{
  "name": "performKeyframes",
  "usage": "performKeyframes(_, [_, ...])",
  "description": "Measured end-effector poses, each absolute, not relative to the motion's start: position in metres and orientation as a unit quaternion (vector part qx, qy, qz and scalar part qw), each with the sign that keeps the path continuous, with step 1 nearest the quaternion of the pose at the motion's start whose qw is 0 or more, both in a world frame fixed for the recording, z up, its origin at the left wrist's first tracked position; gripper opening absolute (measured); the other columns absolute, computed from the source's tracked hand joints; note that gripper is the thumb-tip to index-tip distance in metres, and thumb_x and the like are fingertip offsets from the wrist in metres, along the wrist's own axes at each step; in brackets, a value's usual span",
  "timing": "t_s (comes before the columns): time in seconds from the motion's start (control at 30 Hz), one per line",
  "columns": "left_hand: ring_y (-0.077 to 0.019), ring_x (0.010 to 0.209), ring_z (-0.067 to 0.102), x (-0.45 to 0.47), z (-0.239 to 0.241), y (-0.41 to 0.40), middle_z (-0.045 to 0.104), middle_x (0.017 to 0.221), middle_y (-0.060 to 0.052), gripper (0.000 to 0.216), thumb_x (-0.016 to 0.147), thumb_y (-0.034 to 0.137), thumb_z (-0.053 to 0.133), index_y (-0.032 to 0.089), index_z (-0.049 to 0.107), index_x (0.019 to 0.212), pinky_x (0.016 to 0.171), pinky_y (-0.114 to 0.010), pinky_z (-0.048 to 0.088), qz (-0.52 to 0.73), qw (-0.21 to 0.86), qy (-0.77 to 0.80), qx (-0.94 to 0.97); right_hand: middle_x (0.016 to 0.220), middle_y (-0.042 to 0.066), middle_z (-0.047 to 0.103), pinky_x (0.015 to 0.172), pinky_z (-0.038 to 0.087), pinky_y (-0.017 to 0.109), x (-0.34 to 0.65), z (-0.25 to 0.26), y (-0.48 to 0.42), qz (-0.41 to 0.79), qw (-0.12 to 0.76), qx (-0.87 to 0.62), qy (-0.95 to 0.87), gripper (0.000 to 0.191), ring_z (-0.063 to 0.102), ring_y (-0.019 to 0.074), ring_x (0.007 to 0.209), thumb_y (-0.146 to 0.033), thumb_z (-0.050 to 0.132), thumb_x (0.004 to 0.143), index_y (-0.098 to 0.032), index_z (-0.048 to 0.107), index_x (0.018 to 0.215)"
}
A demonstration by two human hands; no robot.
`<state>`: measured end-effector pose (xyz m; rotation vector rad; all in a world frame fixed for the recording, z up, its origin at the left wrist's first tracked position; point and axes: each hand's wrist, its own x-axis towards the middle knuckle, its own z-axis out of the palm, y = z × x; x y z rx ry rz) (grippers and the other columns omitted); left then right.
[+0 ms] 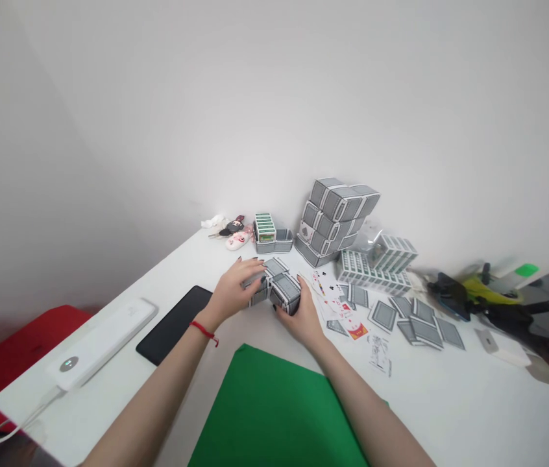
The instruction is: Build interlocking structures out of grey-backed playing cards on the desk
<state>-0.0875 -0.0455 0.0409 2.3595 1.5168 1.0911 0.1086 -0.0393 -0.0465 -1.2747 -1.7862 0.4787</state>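
Note:
Several box-shaped blocks made of grey-backed playing cards (pixel 284 287) stand on the white table between my hands. My left hand (pixel 234 292), with a red string on its wrist, grips their left side, fingers over the top. My right hand (pixel 304 314) clasps the near right block, thumb at the front and fingers at its far side. Behind them rises a tilted stack of similar card blocks (pixel 335 224). An open card tray (pixel 281 241) to its left holds a green-and-white pack of cards (pixel 265 226).
Boxed card packs (pixel 374 275) sit right of the stack. Loose cards (pixel 420 327) lie spread at the right. A black flat device (pixel 172 327) and a white device with a cable (pixel 109 344) lie left. Green fabric (pixel 279 415) is in front; a wall stands behind.

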Motion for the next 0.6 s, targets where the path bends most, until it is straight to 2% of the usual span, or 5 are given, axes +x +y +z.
performKeyframes(0.1, [-0.0206, 0.108, 0.057, -0.076, 0.061, -0.032, 0.063, 0.117, -0.005, 0.032, 0.081, 0.029, 0.047, 0.021, 0.061, 0.108, 0.095, -0.034, 0.043, 0.284, 0.081, 0.541, 0.787, 0.133, 0.015, 0.041, 0.096, 0.040, 0.046, 0.106, -0.043, -0.043, 0.188, 0.449, -0.530, -0.695, 0.089, 0.042, 0.0308, 0.122, -0.033, 0.067, 0.064, -0.018, 0.019, 0.137])
performKeyframes(0.27, [-0.0253, 0.103, 0.060, -0.055, 0.074, -0.012, 0.062, 0.118, -0.010, 0.049, 0.072, 0.018, 0.050, 0.016, 0.052, 0.121, 0.086, -0.033, 0.047, 0.175, 0.065, 0.545, 0.818, 0.127, 0.014, 0.046, 0.097, 0.041, 0.045, 0.106, -0.033, -0.049, 0.148, 0.509, -0.524, -0.667, 0.075, 0.046, 0.0279, 0.117, -0.032, 0.063, 0.068, -0.018, 0.028, 0.132])
performKeyframes(0.43, [-0.0237, 0.091, 0.064, -0.049, 0.083, -0.008, 0.067, 0.107, -0.008, 0.048, 0.073, 0.019, 0.048, 0.019, 0.052, 0.121, 0.076, -0.030, 0.049, 0.185, 0.060, 0.547, 0.814, 0.126, 0.015, 0.045, 0.096, 0.041, 0.049, 0.111, -0.021, -0.047, 0.035, 0.559, -0.448, -0.697, 0.069, 0.045, 0.0272, 0.119, -0.027, 0.061, 0.072, -0.020, 0.025, 0.131])
performKeyframes(0.6, [-0.0237, 0.086, 0.064, -0.048, 0.097, -0.019, 0.069, 0.100, -0.007, 0.047, 0.075, 0.017, 0.046, 0.019, 0.051, 0.121, 0.071, -0.030, 0.049, 0.214, 0.014, 0.560, 0.800, 0.126, 0.015, 0.045, 0.095, 0.042, 0.054, 0.114, -0.007, -0.048, -0.056, 0.541, -0.344, -0.765, 0.070, 0.043, 0.0282, 0.121, -0.017, 0.058, 0.075, -0.025, 0.020, 0.133])
